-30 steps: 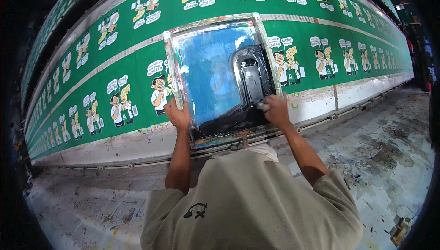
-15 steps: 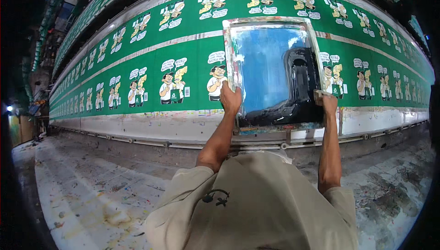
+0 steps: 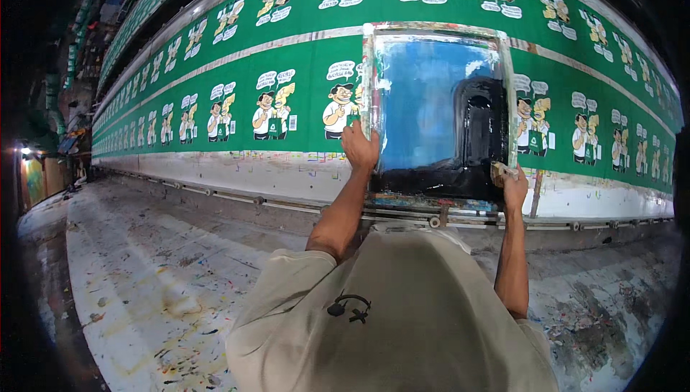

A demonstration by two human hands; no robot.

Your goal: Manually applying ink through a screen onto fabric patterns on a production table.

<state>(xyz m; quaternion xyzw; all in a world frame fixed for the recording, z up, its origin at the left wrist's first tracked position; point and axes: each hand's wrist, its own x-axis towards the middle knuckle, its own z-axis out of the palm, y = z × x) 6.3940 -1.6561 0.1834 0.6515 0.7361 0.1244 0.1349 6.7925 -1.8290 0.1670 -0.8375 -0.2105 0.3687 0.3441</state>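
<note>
A screen-printing frame (image 3: 506, 83) with a blue mesh (image 3: 424, 104) and black ink along its bottom and right lies on green printed sheeting (image 3: 316, 39). My left hand (image 3: 360, 146) is closed on the frame's left side, low down. At the lower right edge of the frame, my right hand (image 3: 514, 187) is closed on a small tan block (image 3: 499, 174), perhaps a scraper, partly hidden by the fingers; whether it also grips the frame is unclear.
The long print table (image 3: 287, 170) carries two rows of repeated cartoon prints, with a rail (image 3: 215, 192) along its near edge. More green sheeting shows at top left. Below is a paint-spattered floor (image 3: 165, 270); a lit doorway area (image 3: 36, 183) is at far left.
The view has swung, so the frame appears further right. My right hand has shifted from over the ink at the bottom to the frame's right edge. My left hand stays on the left side.
</note>
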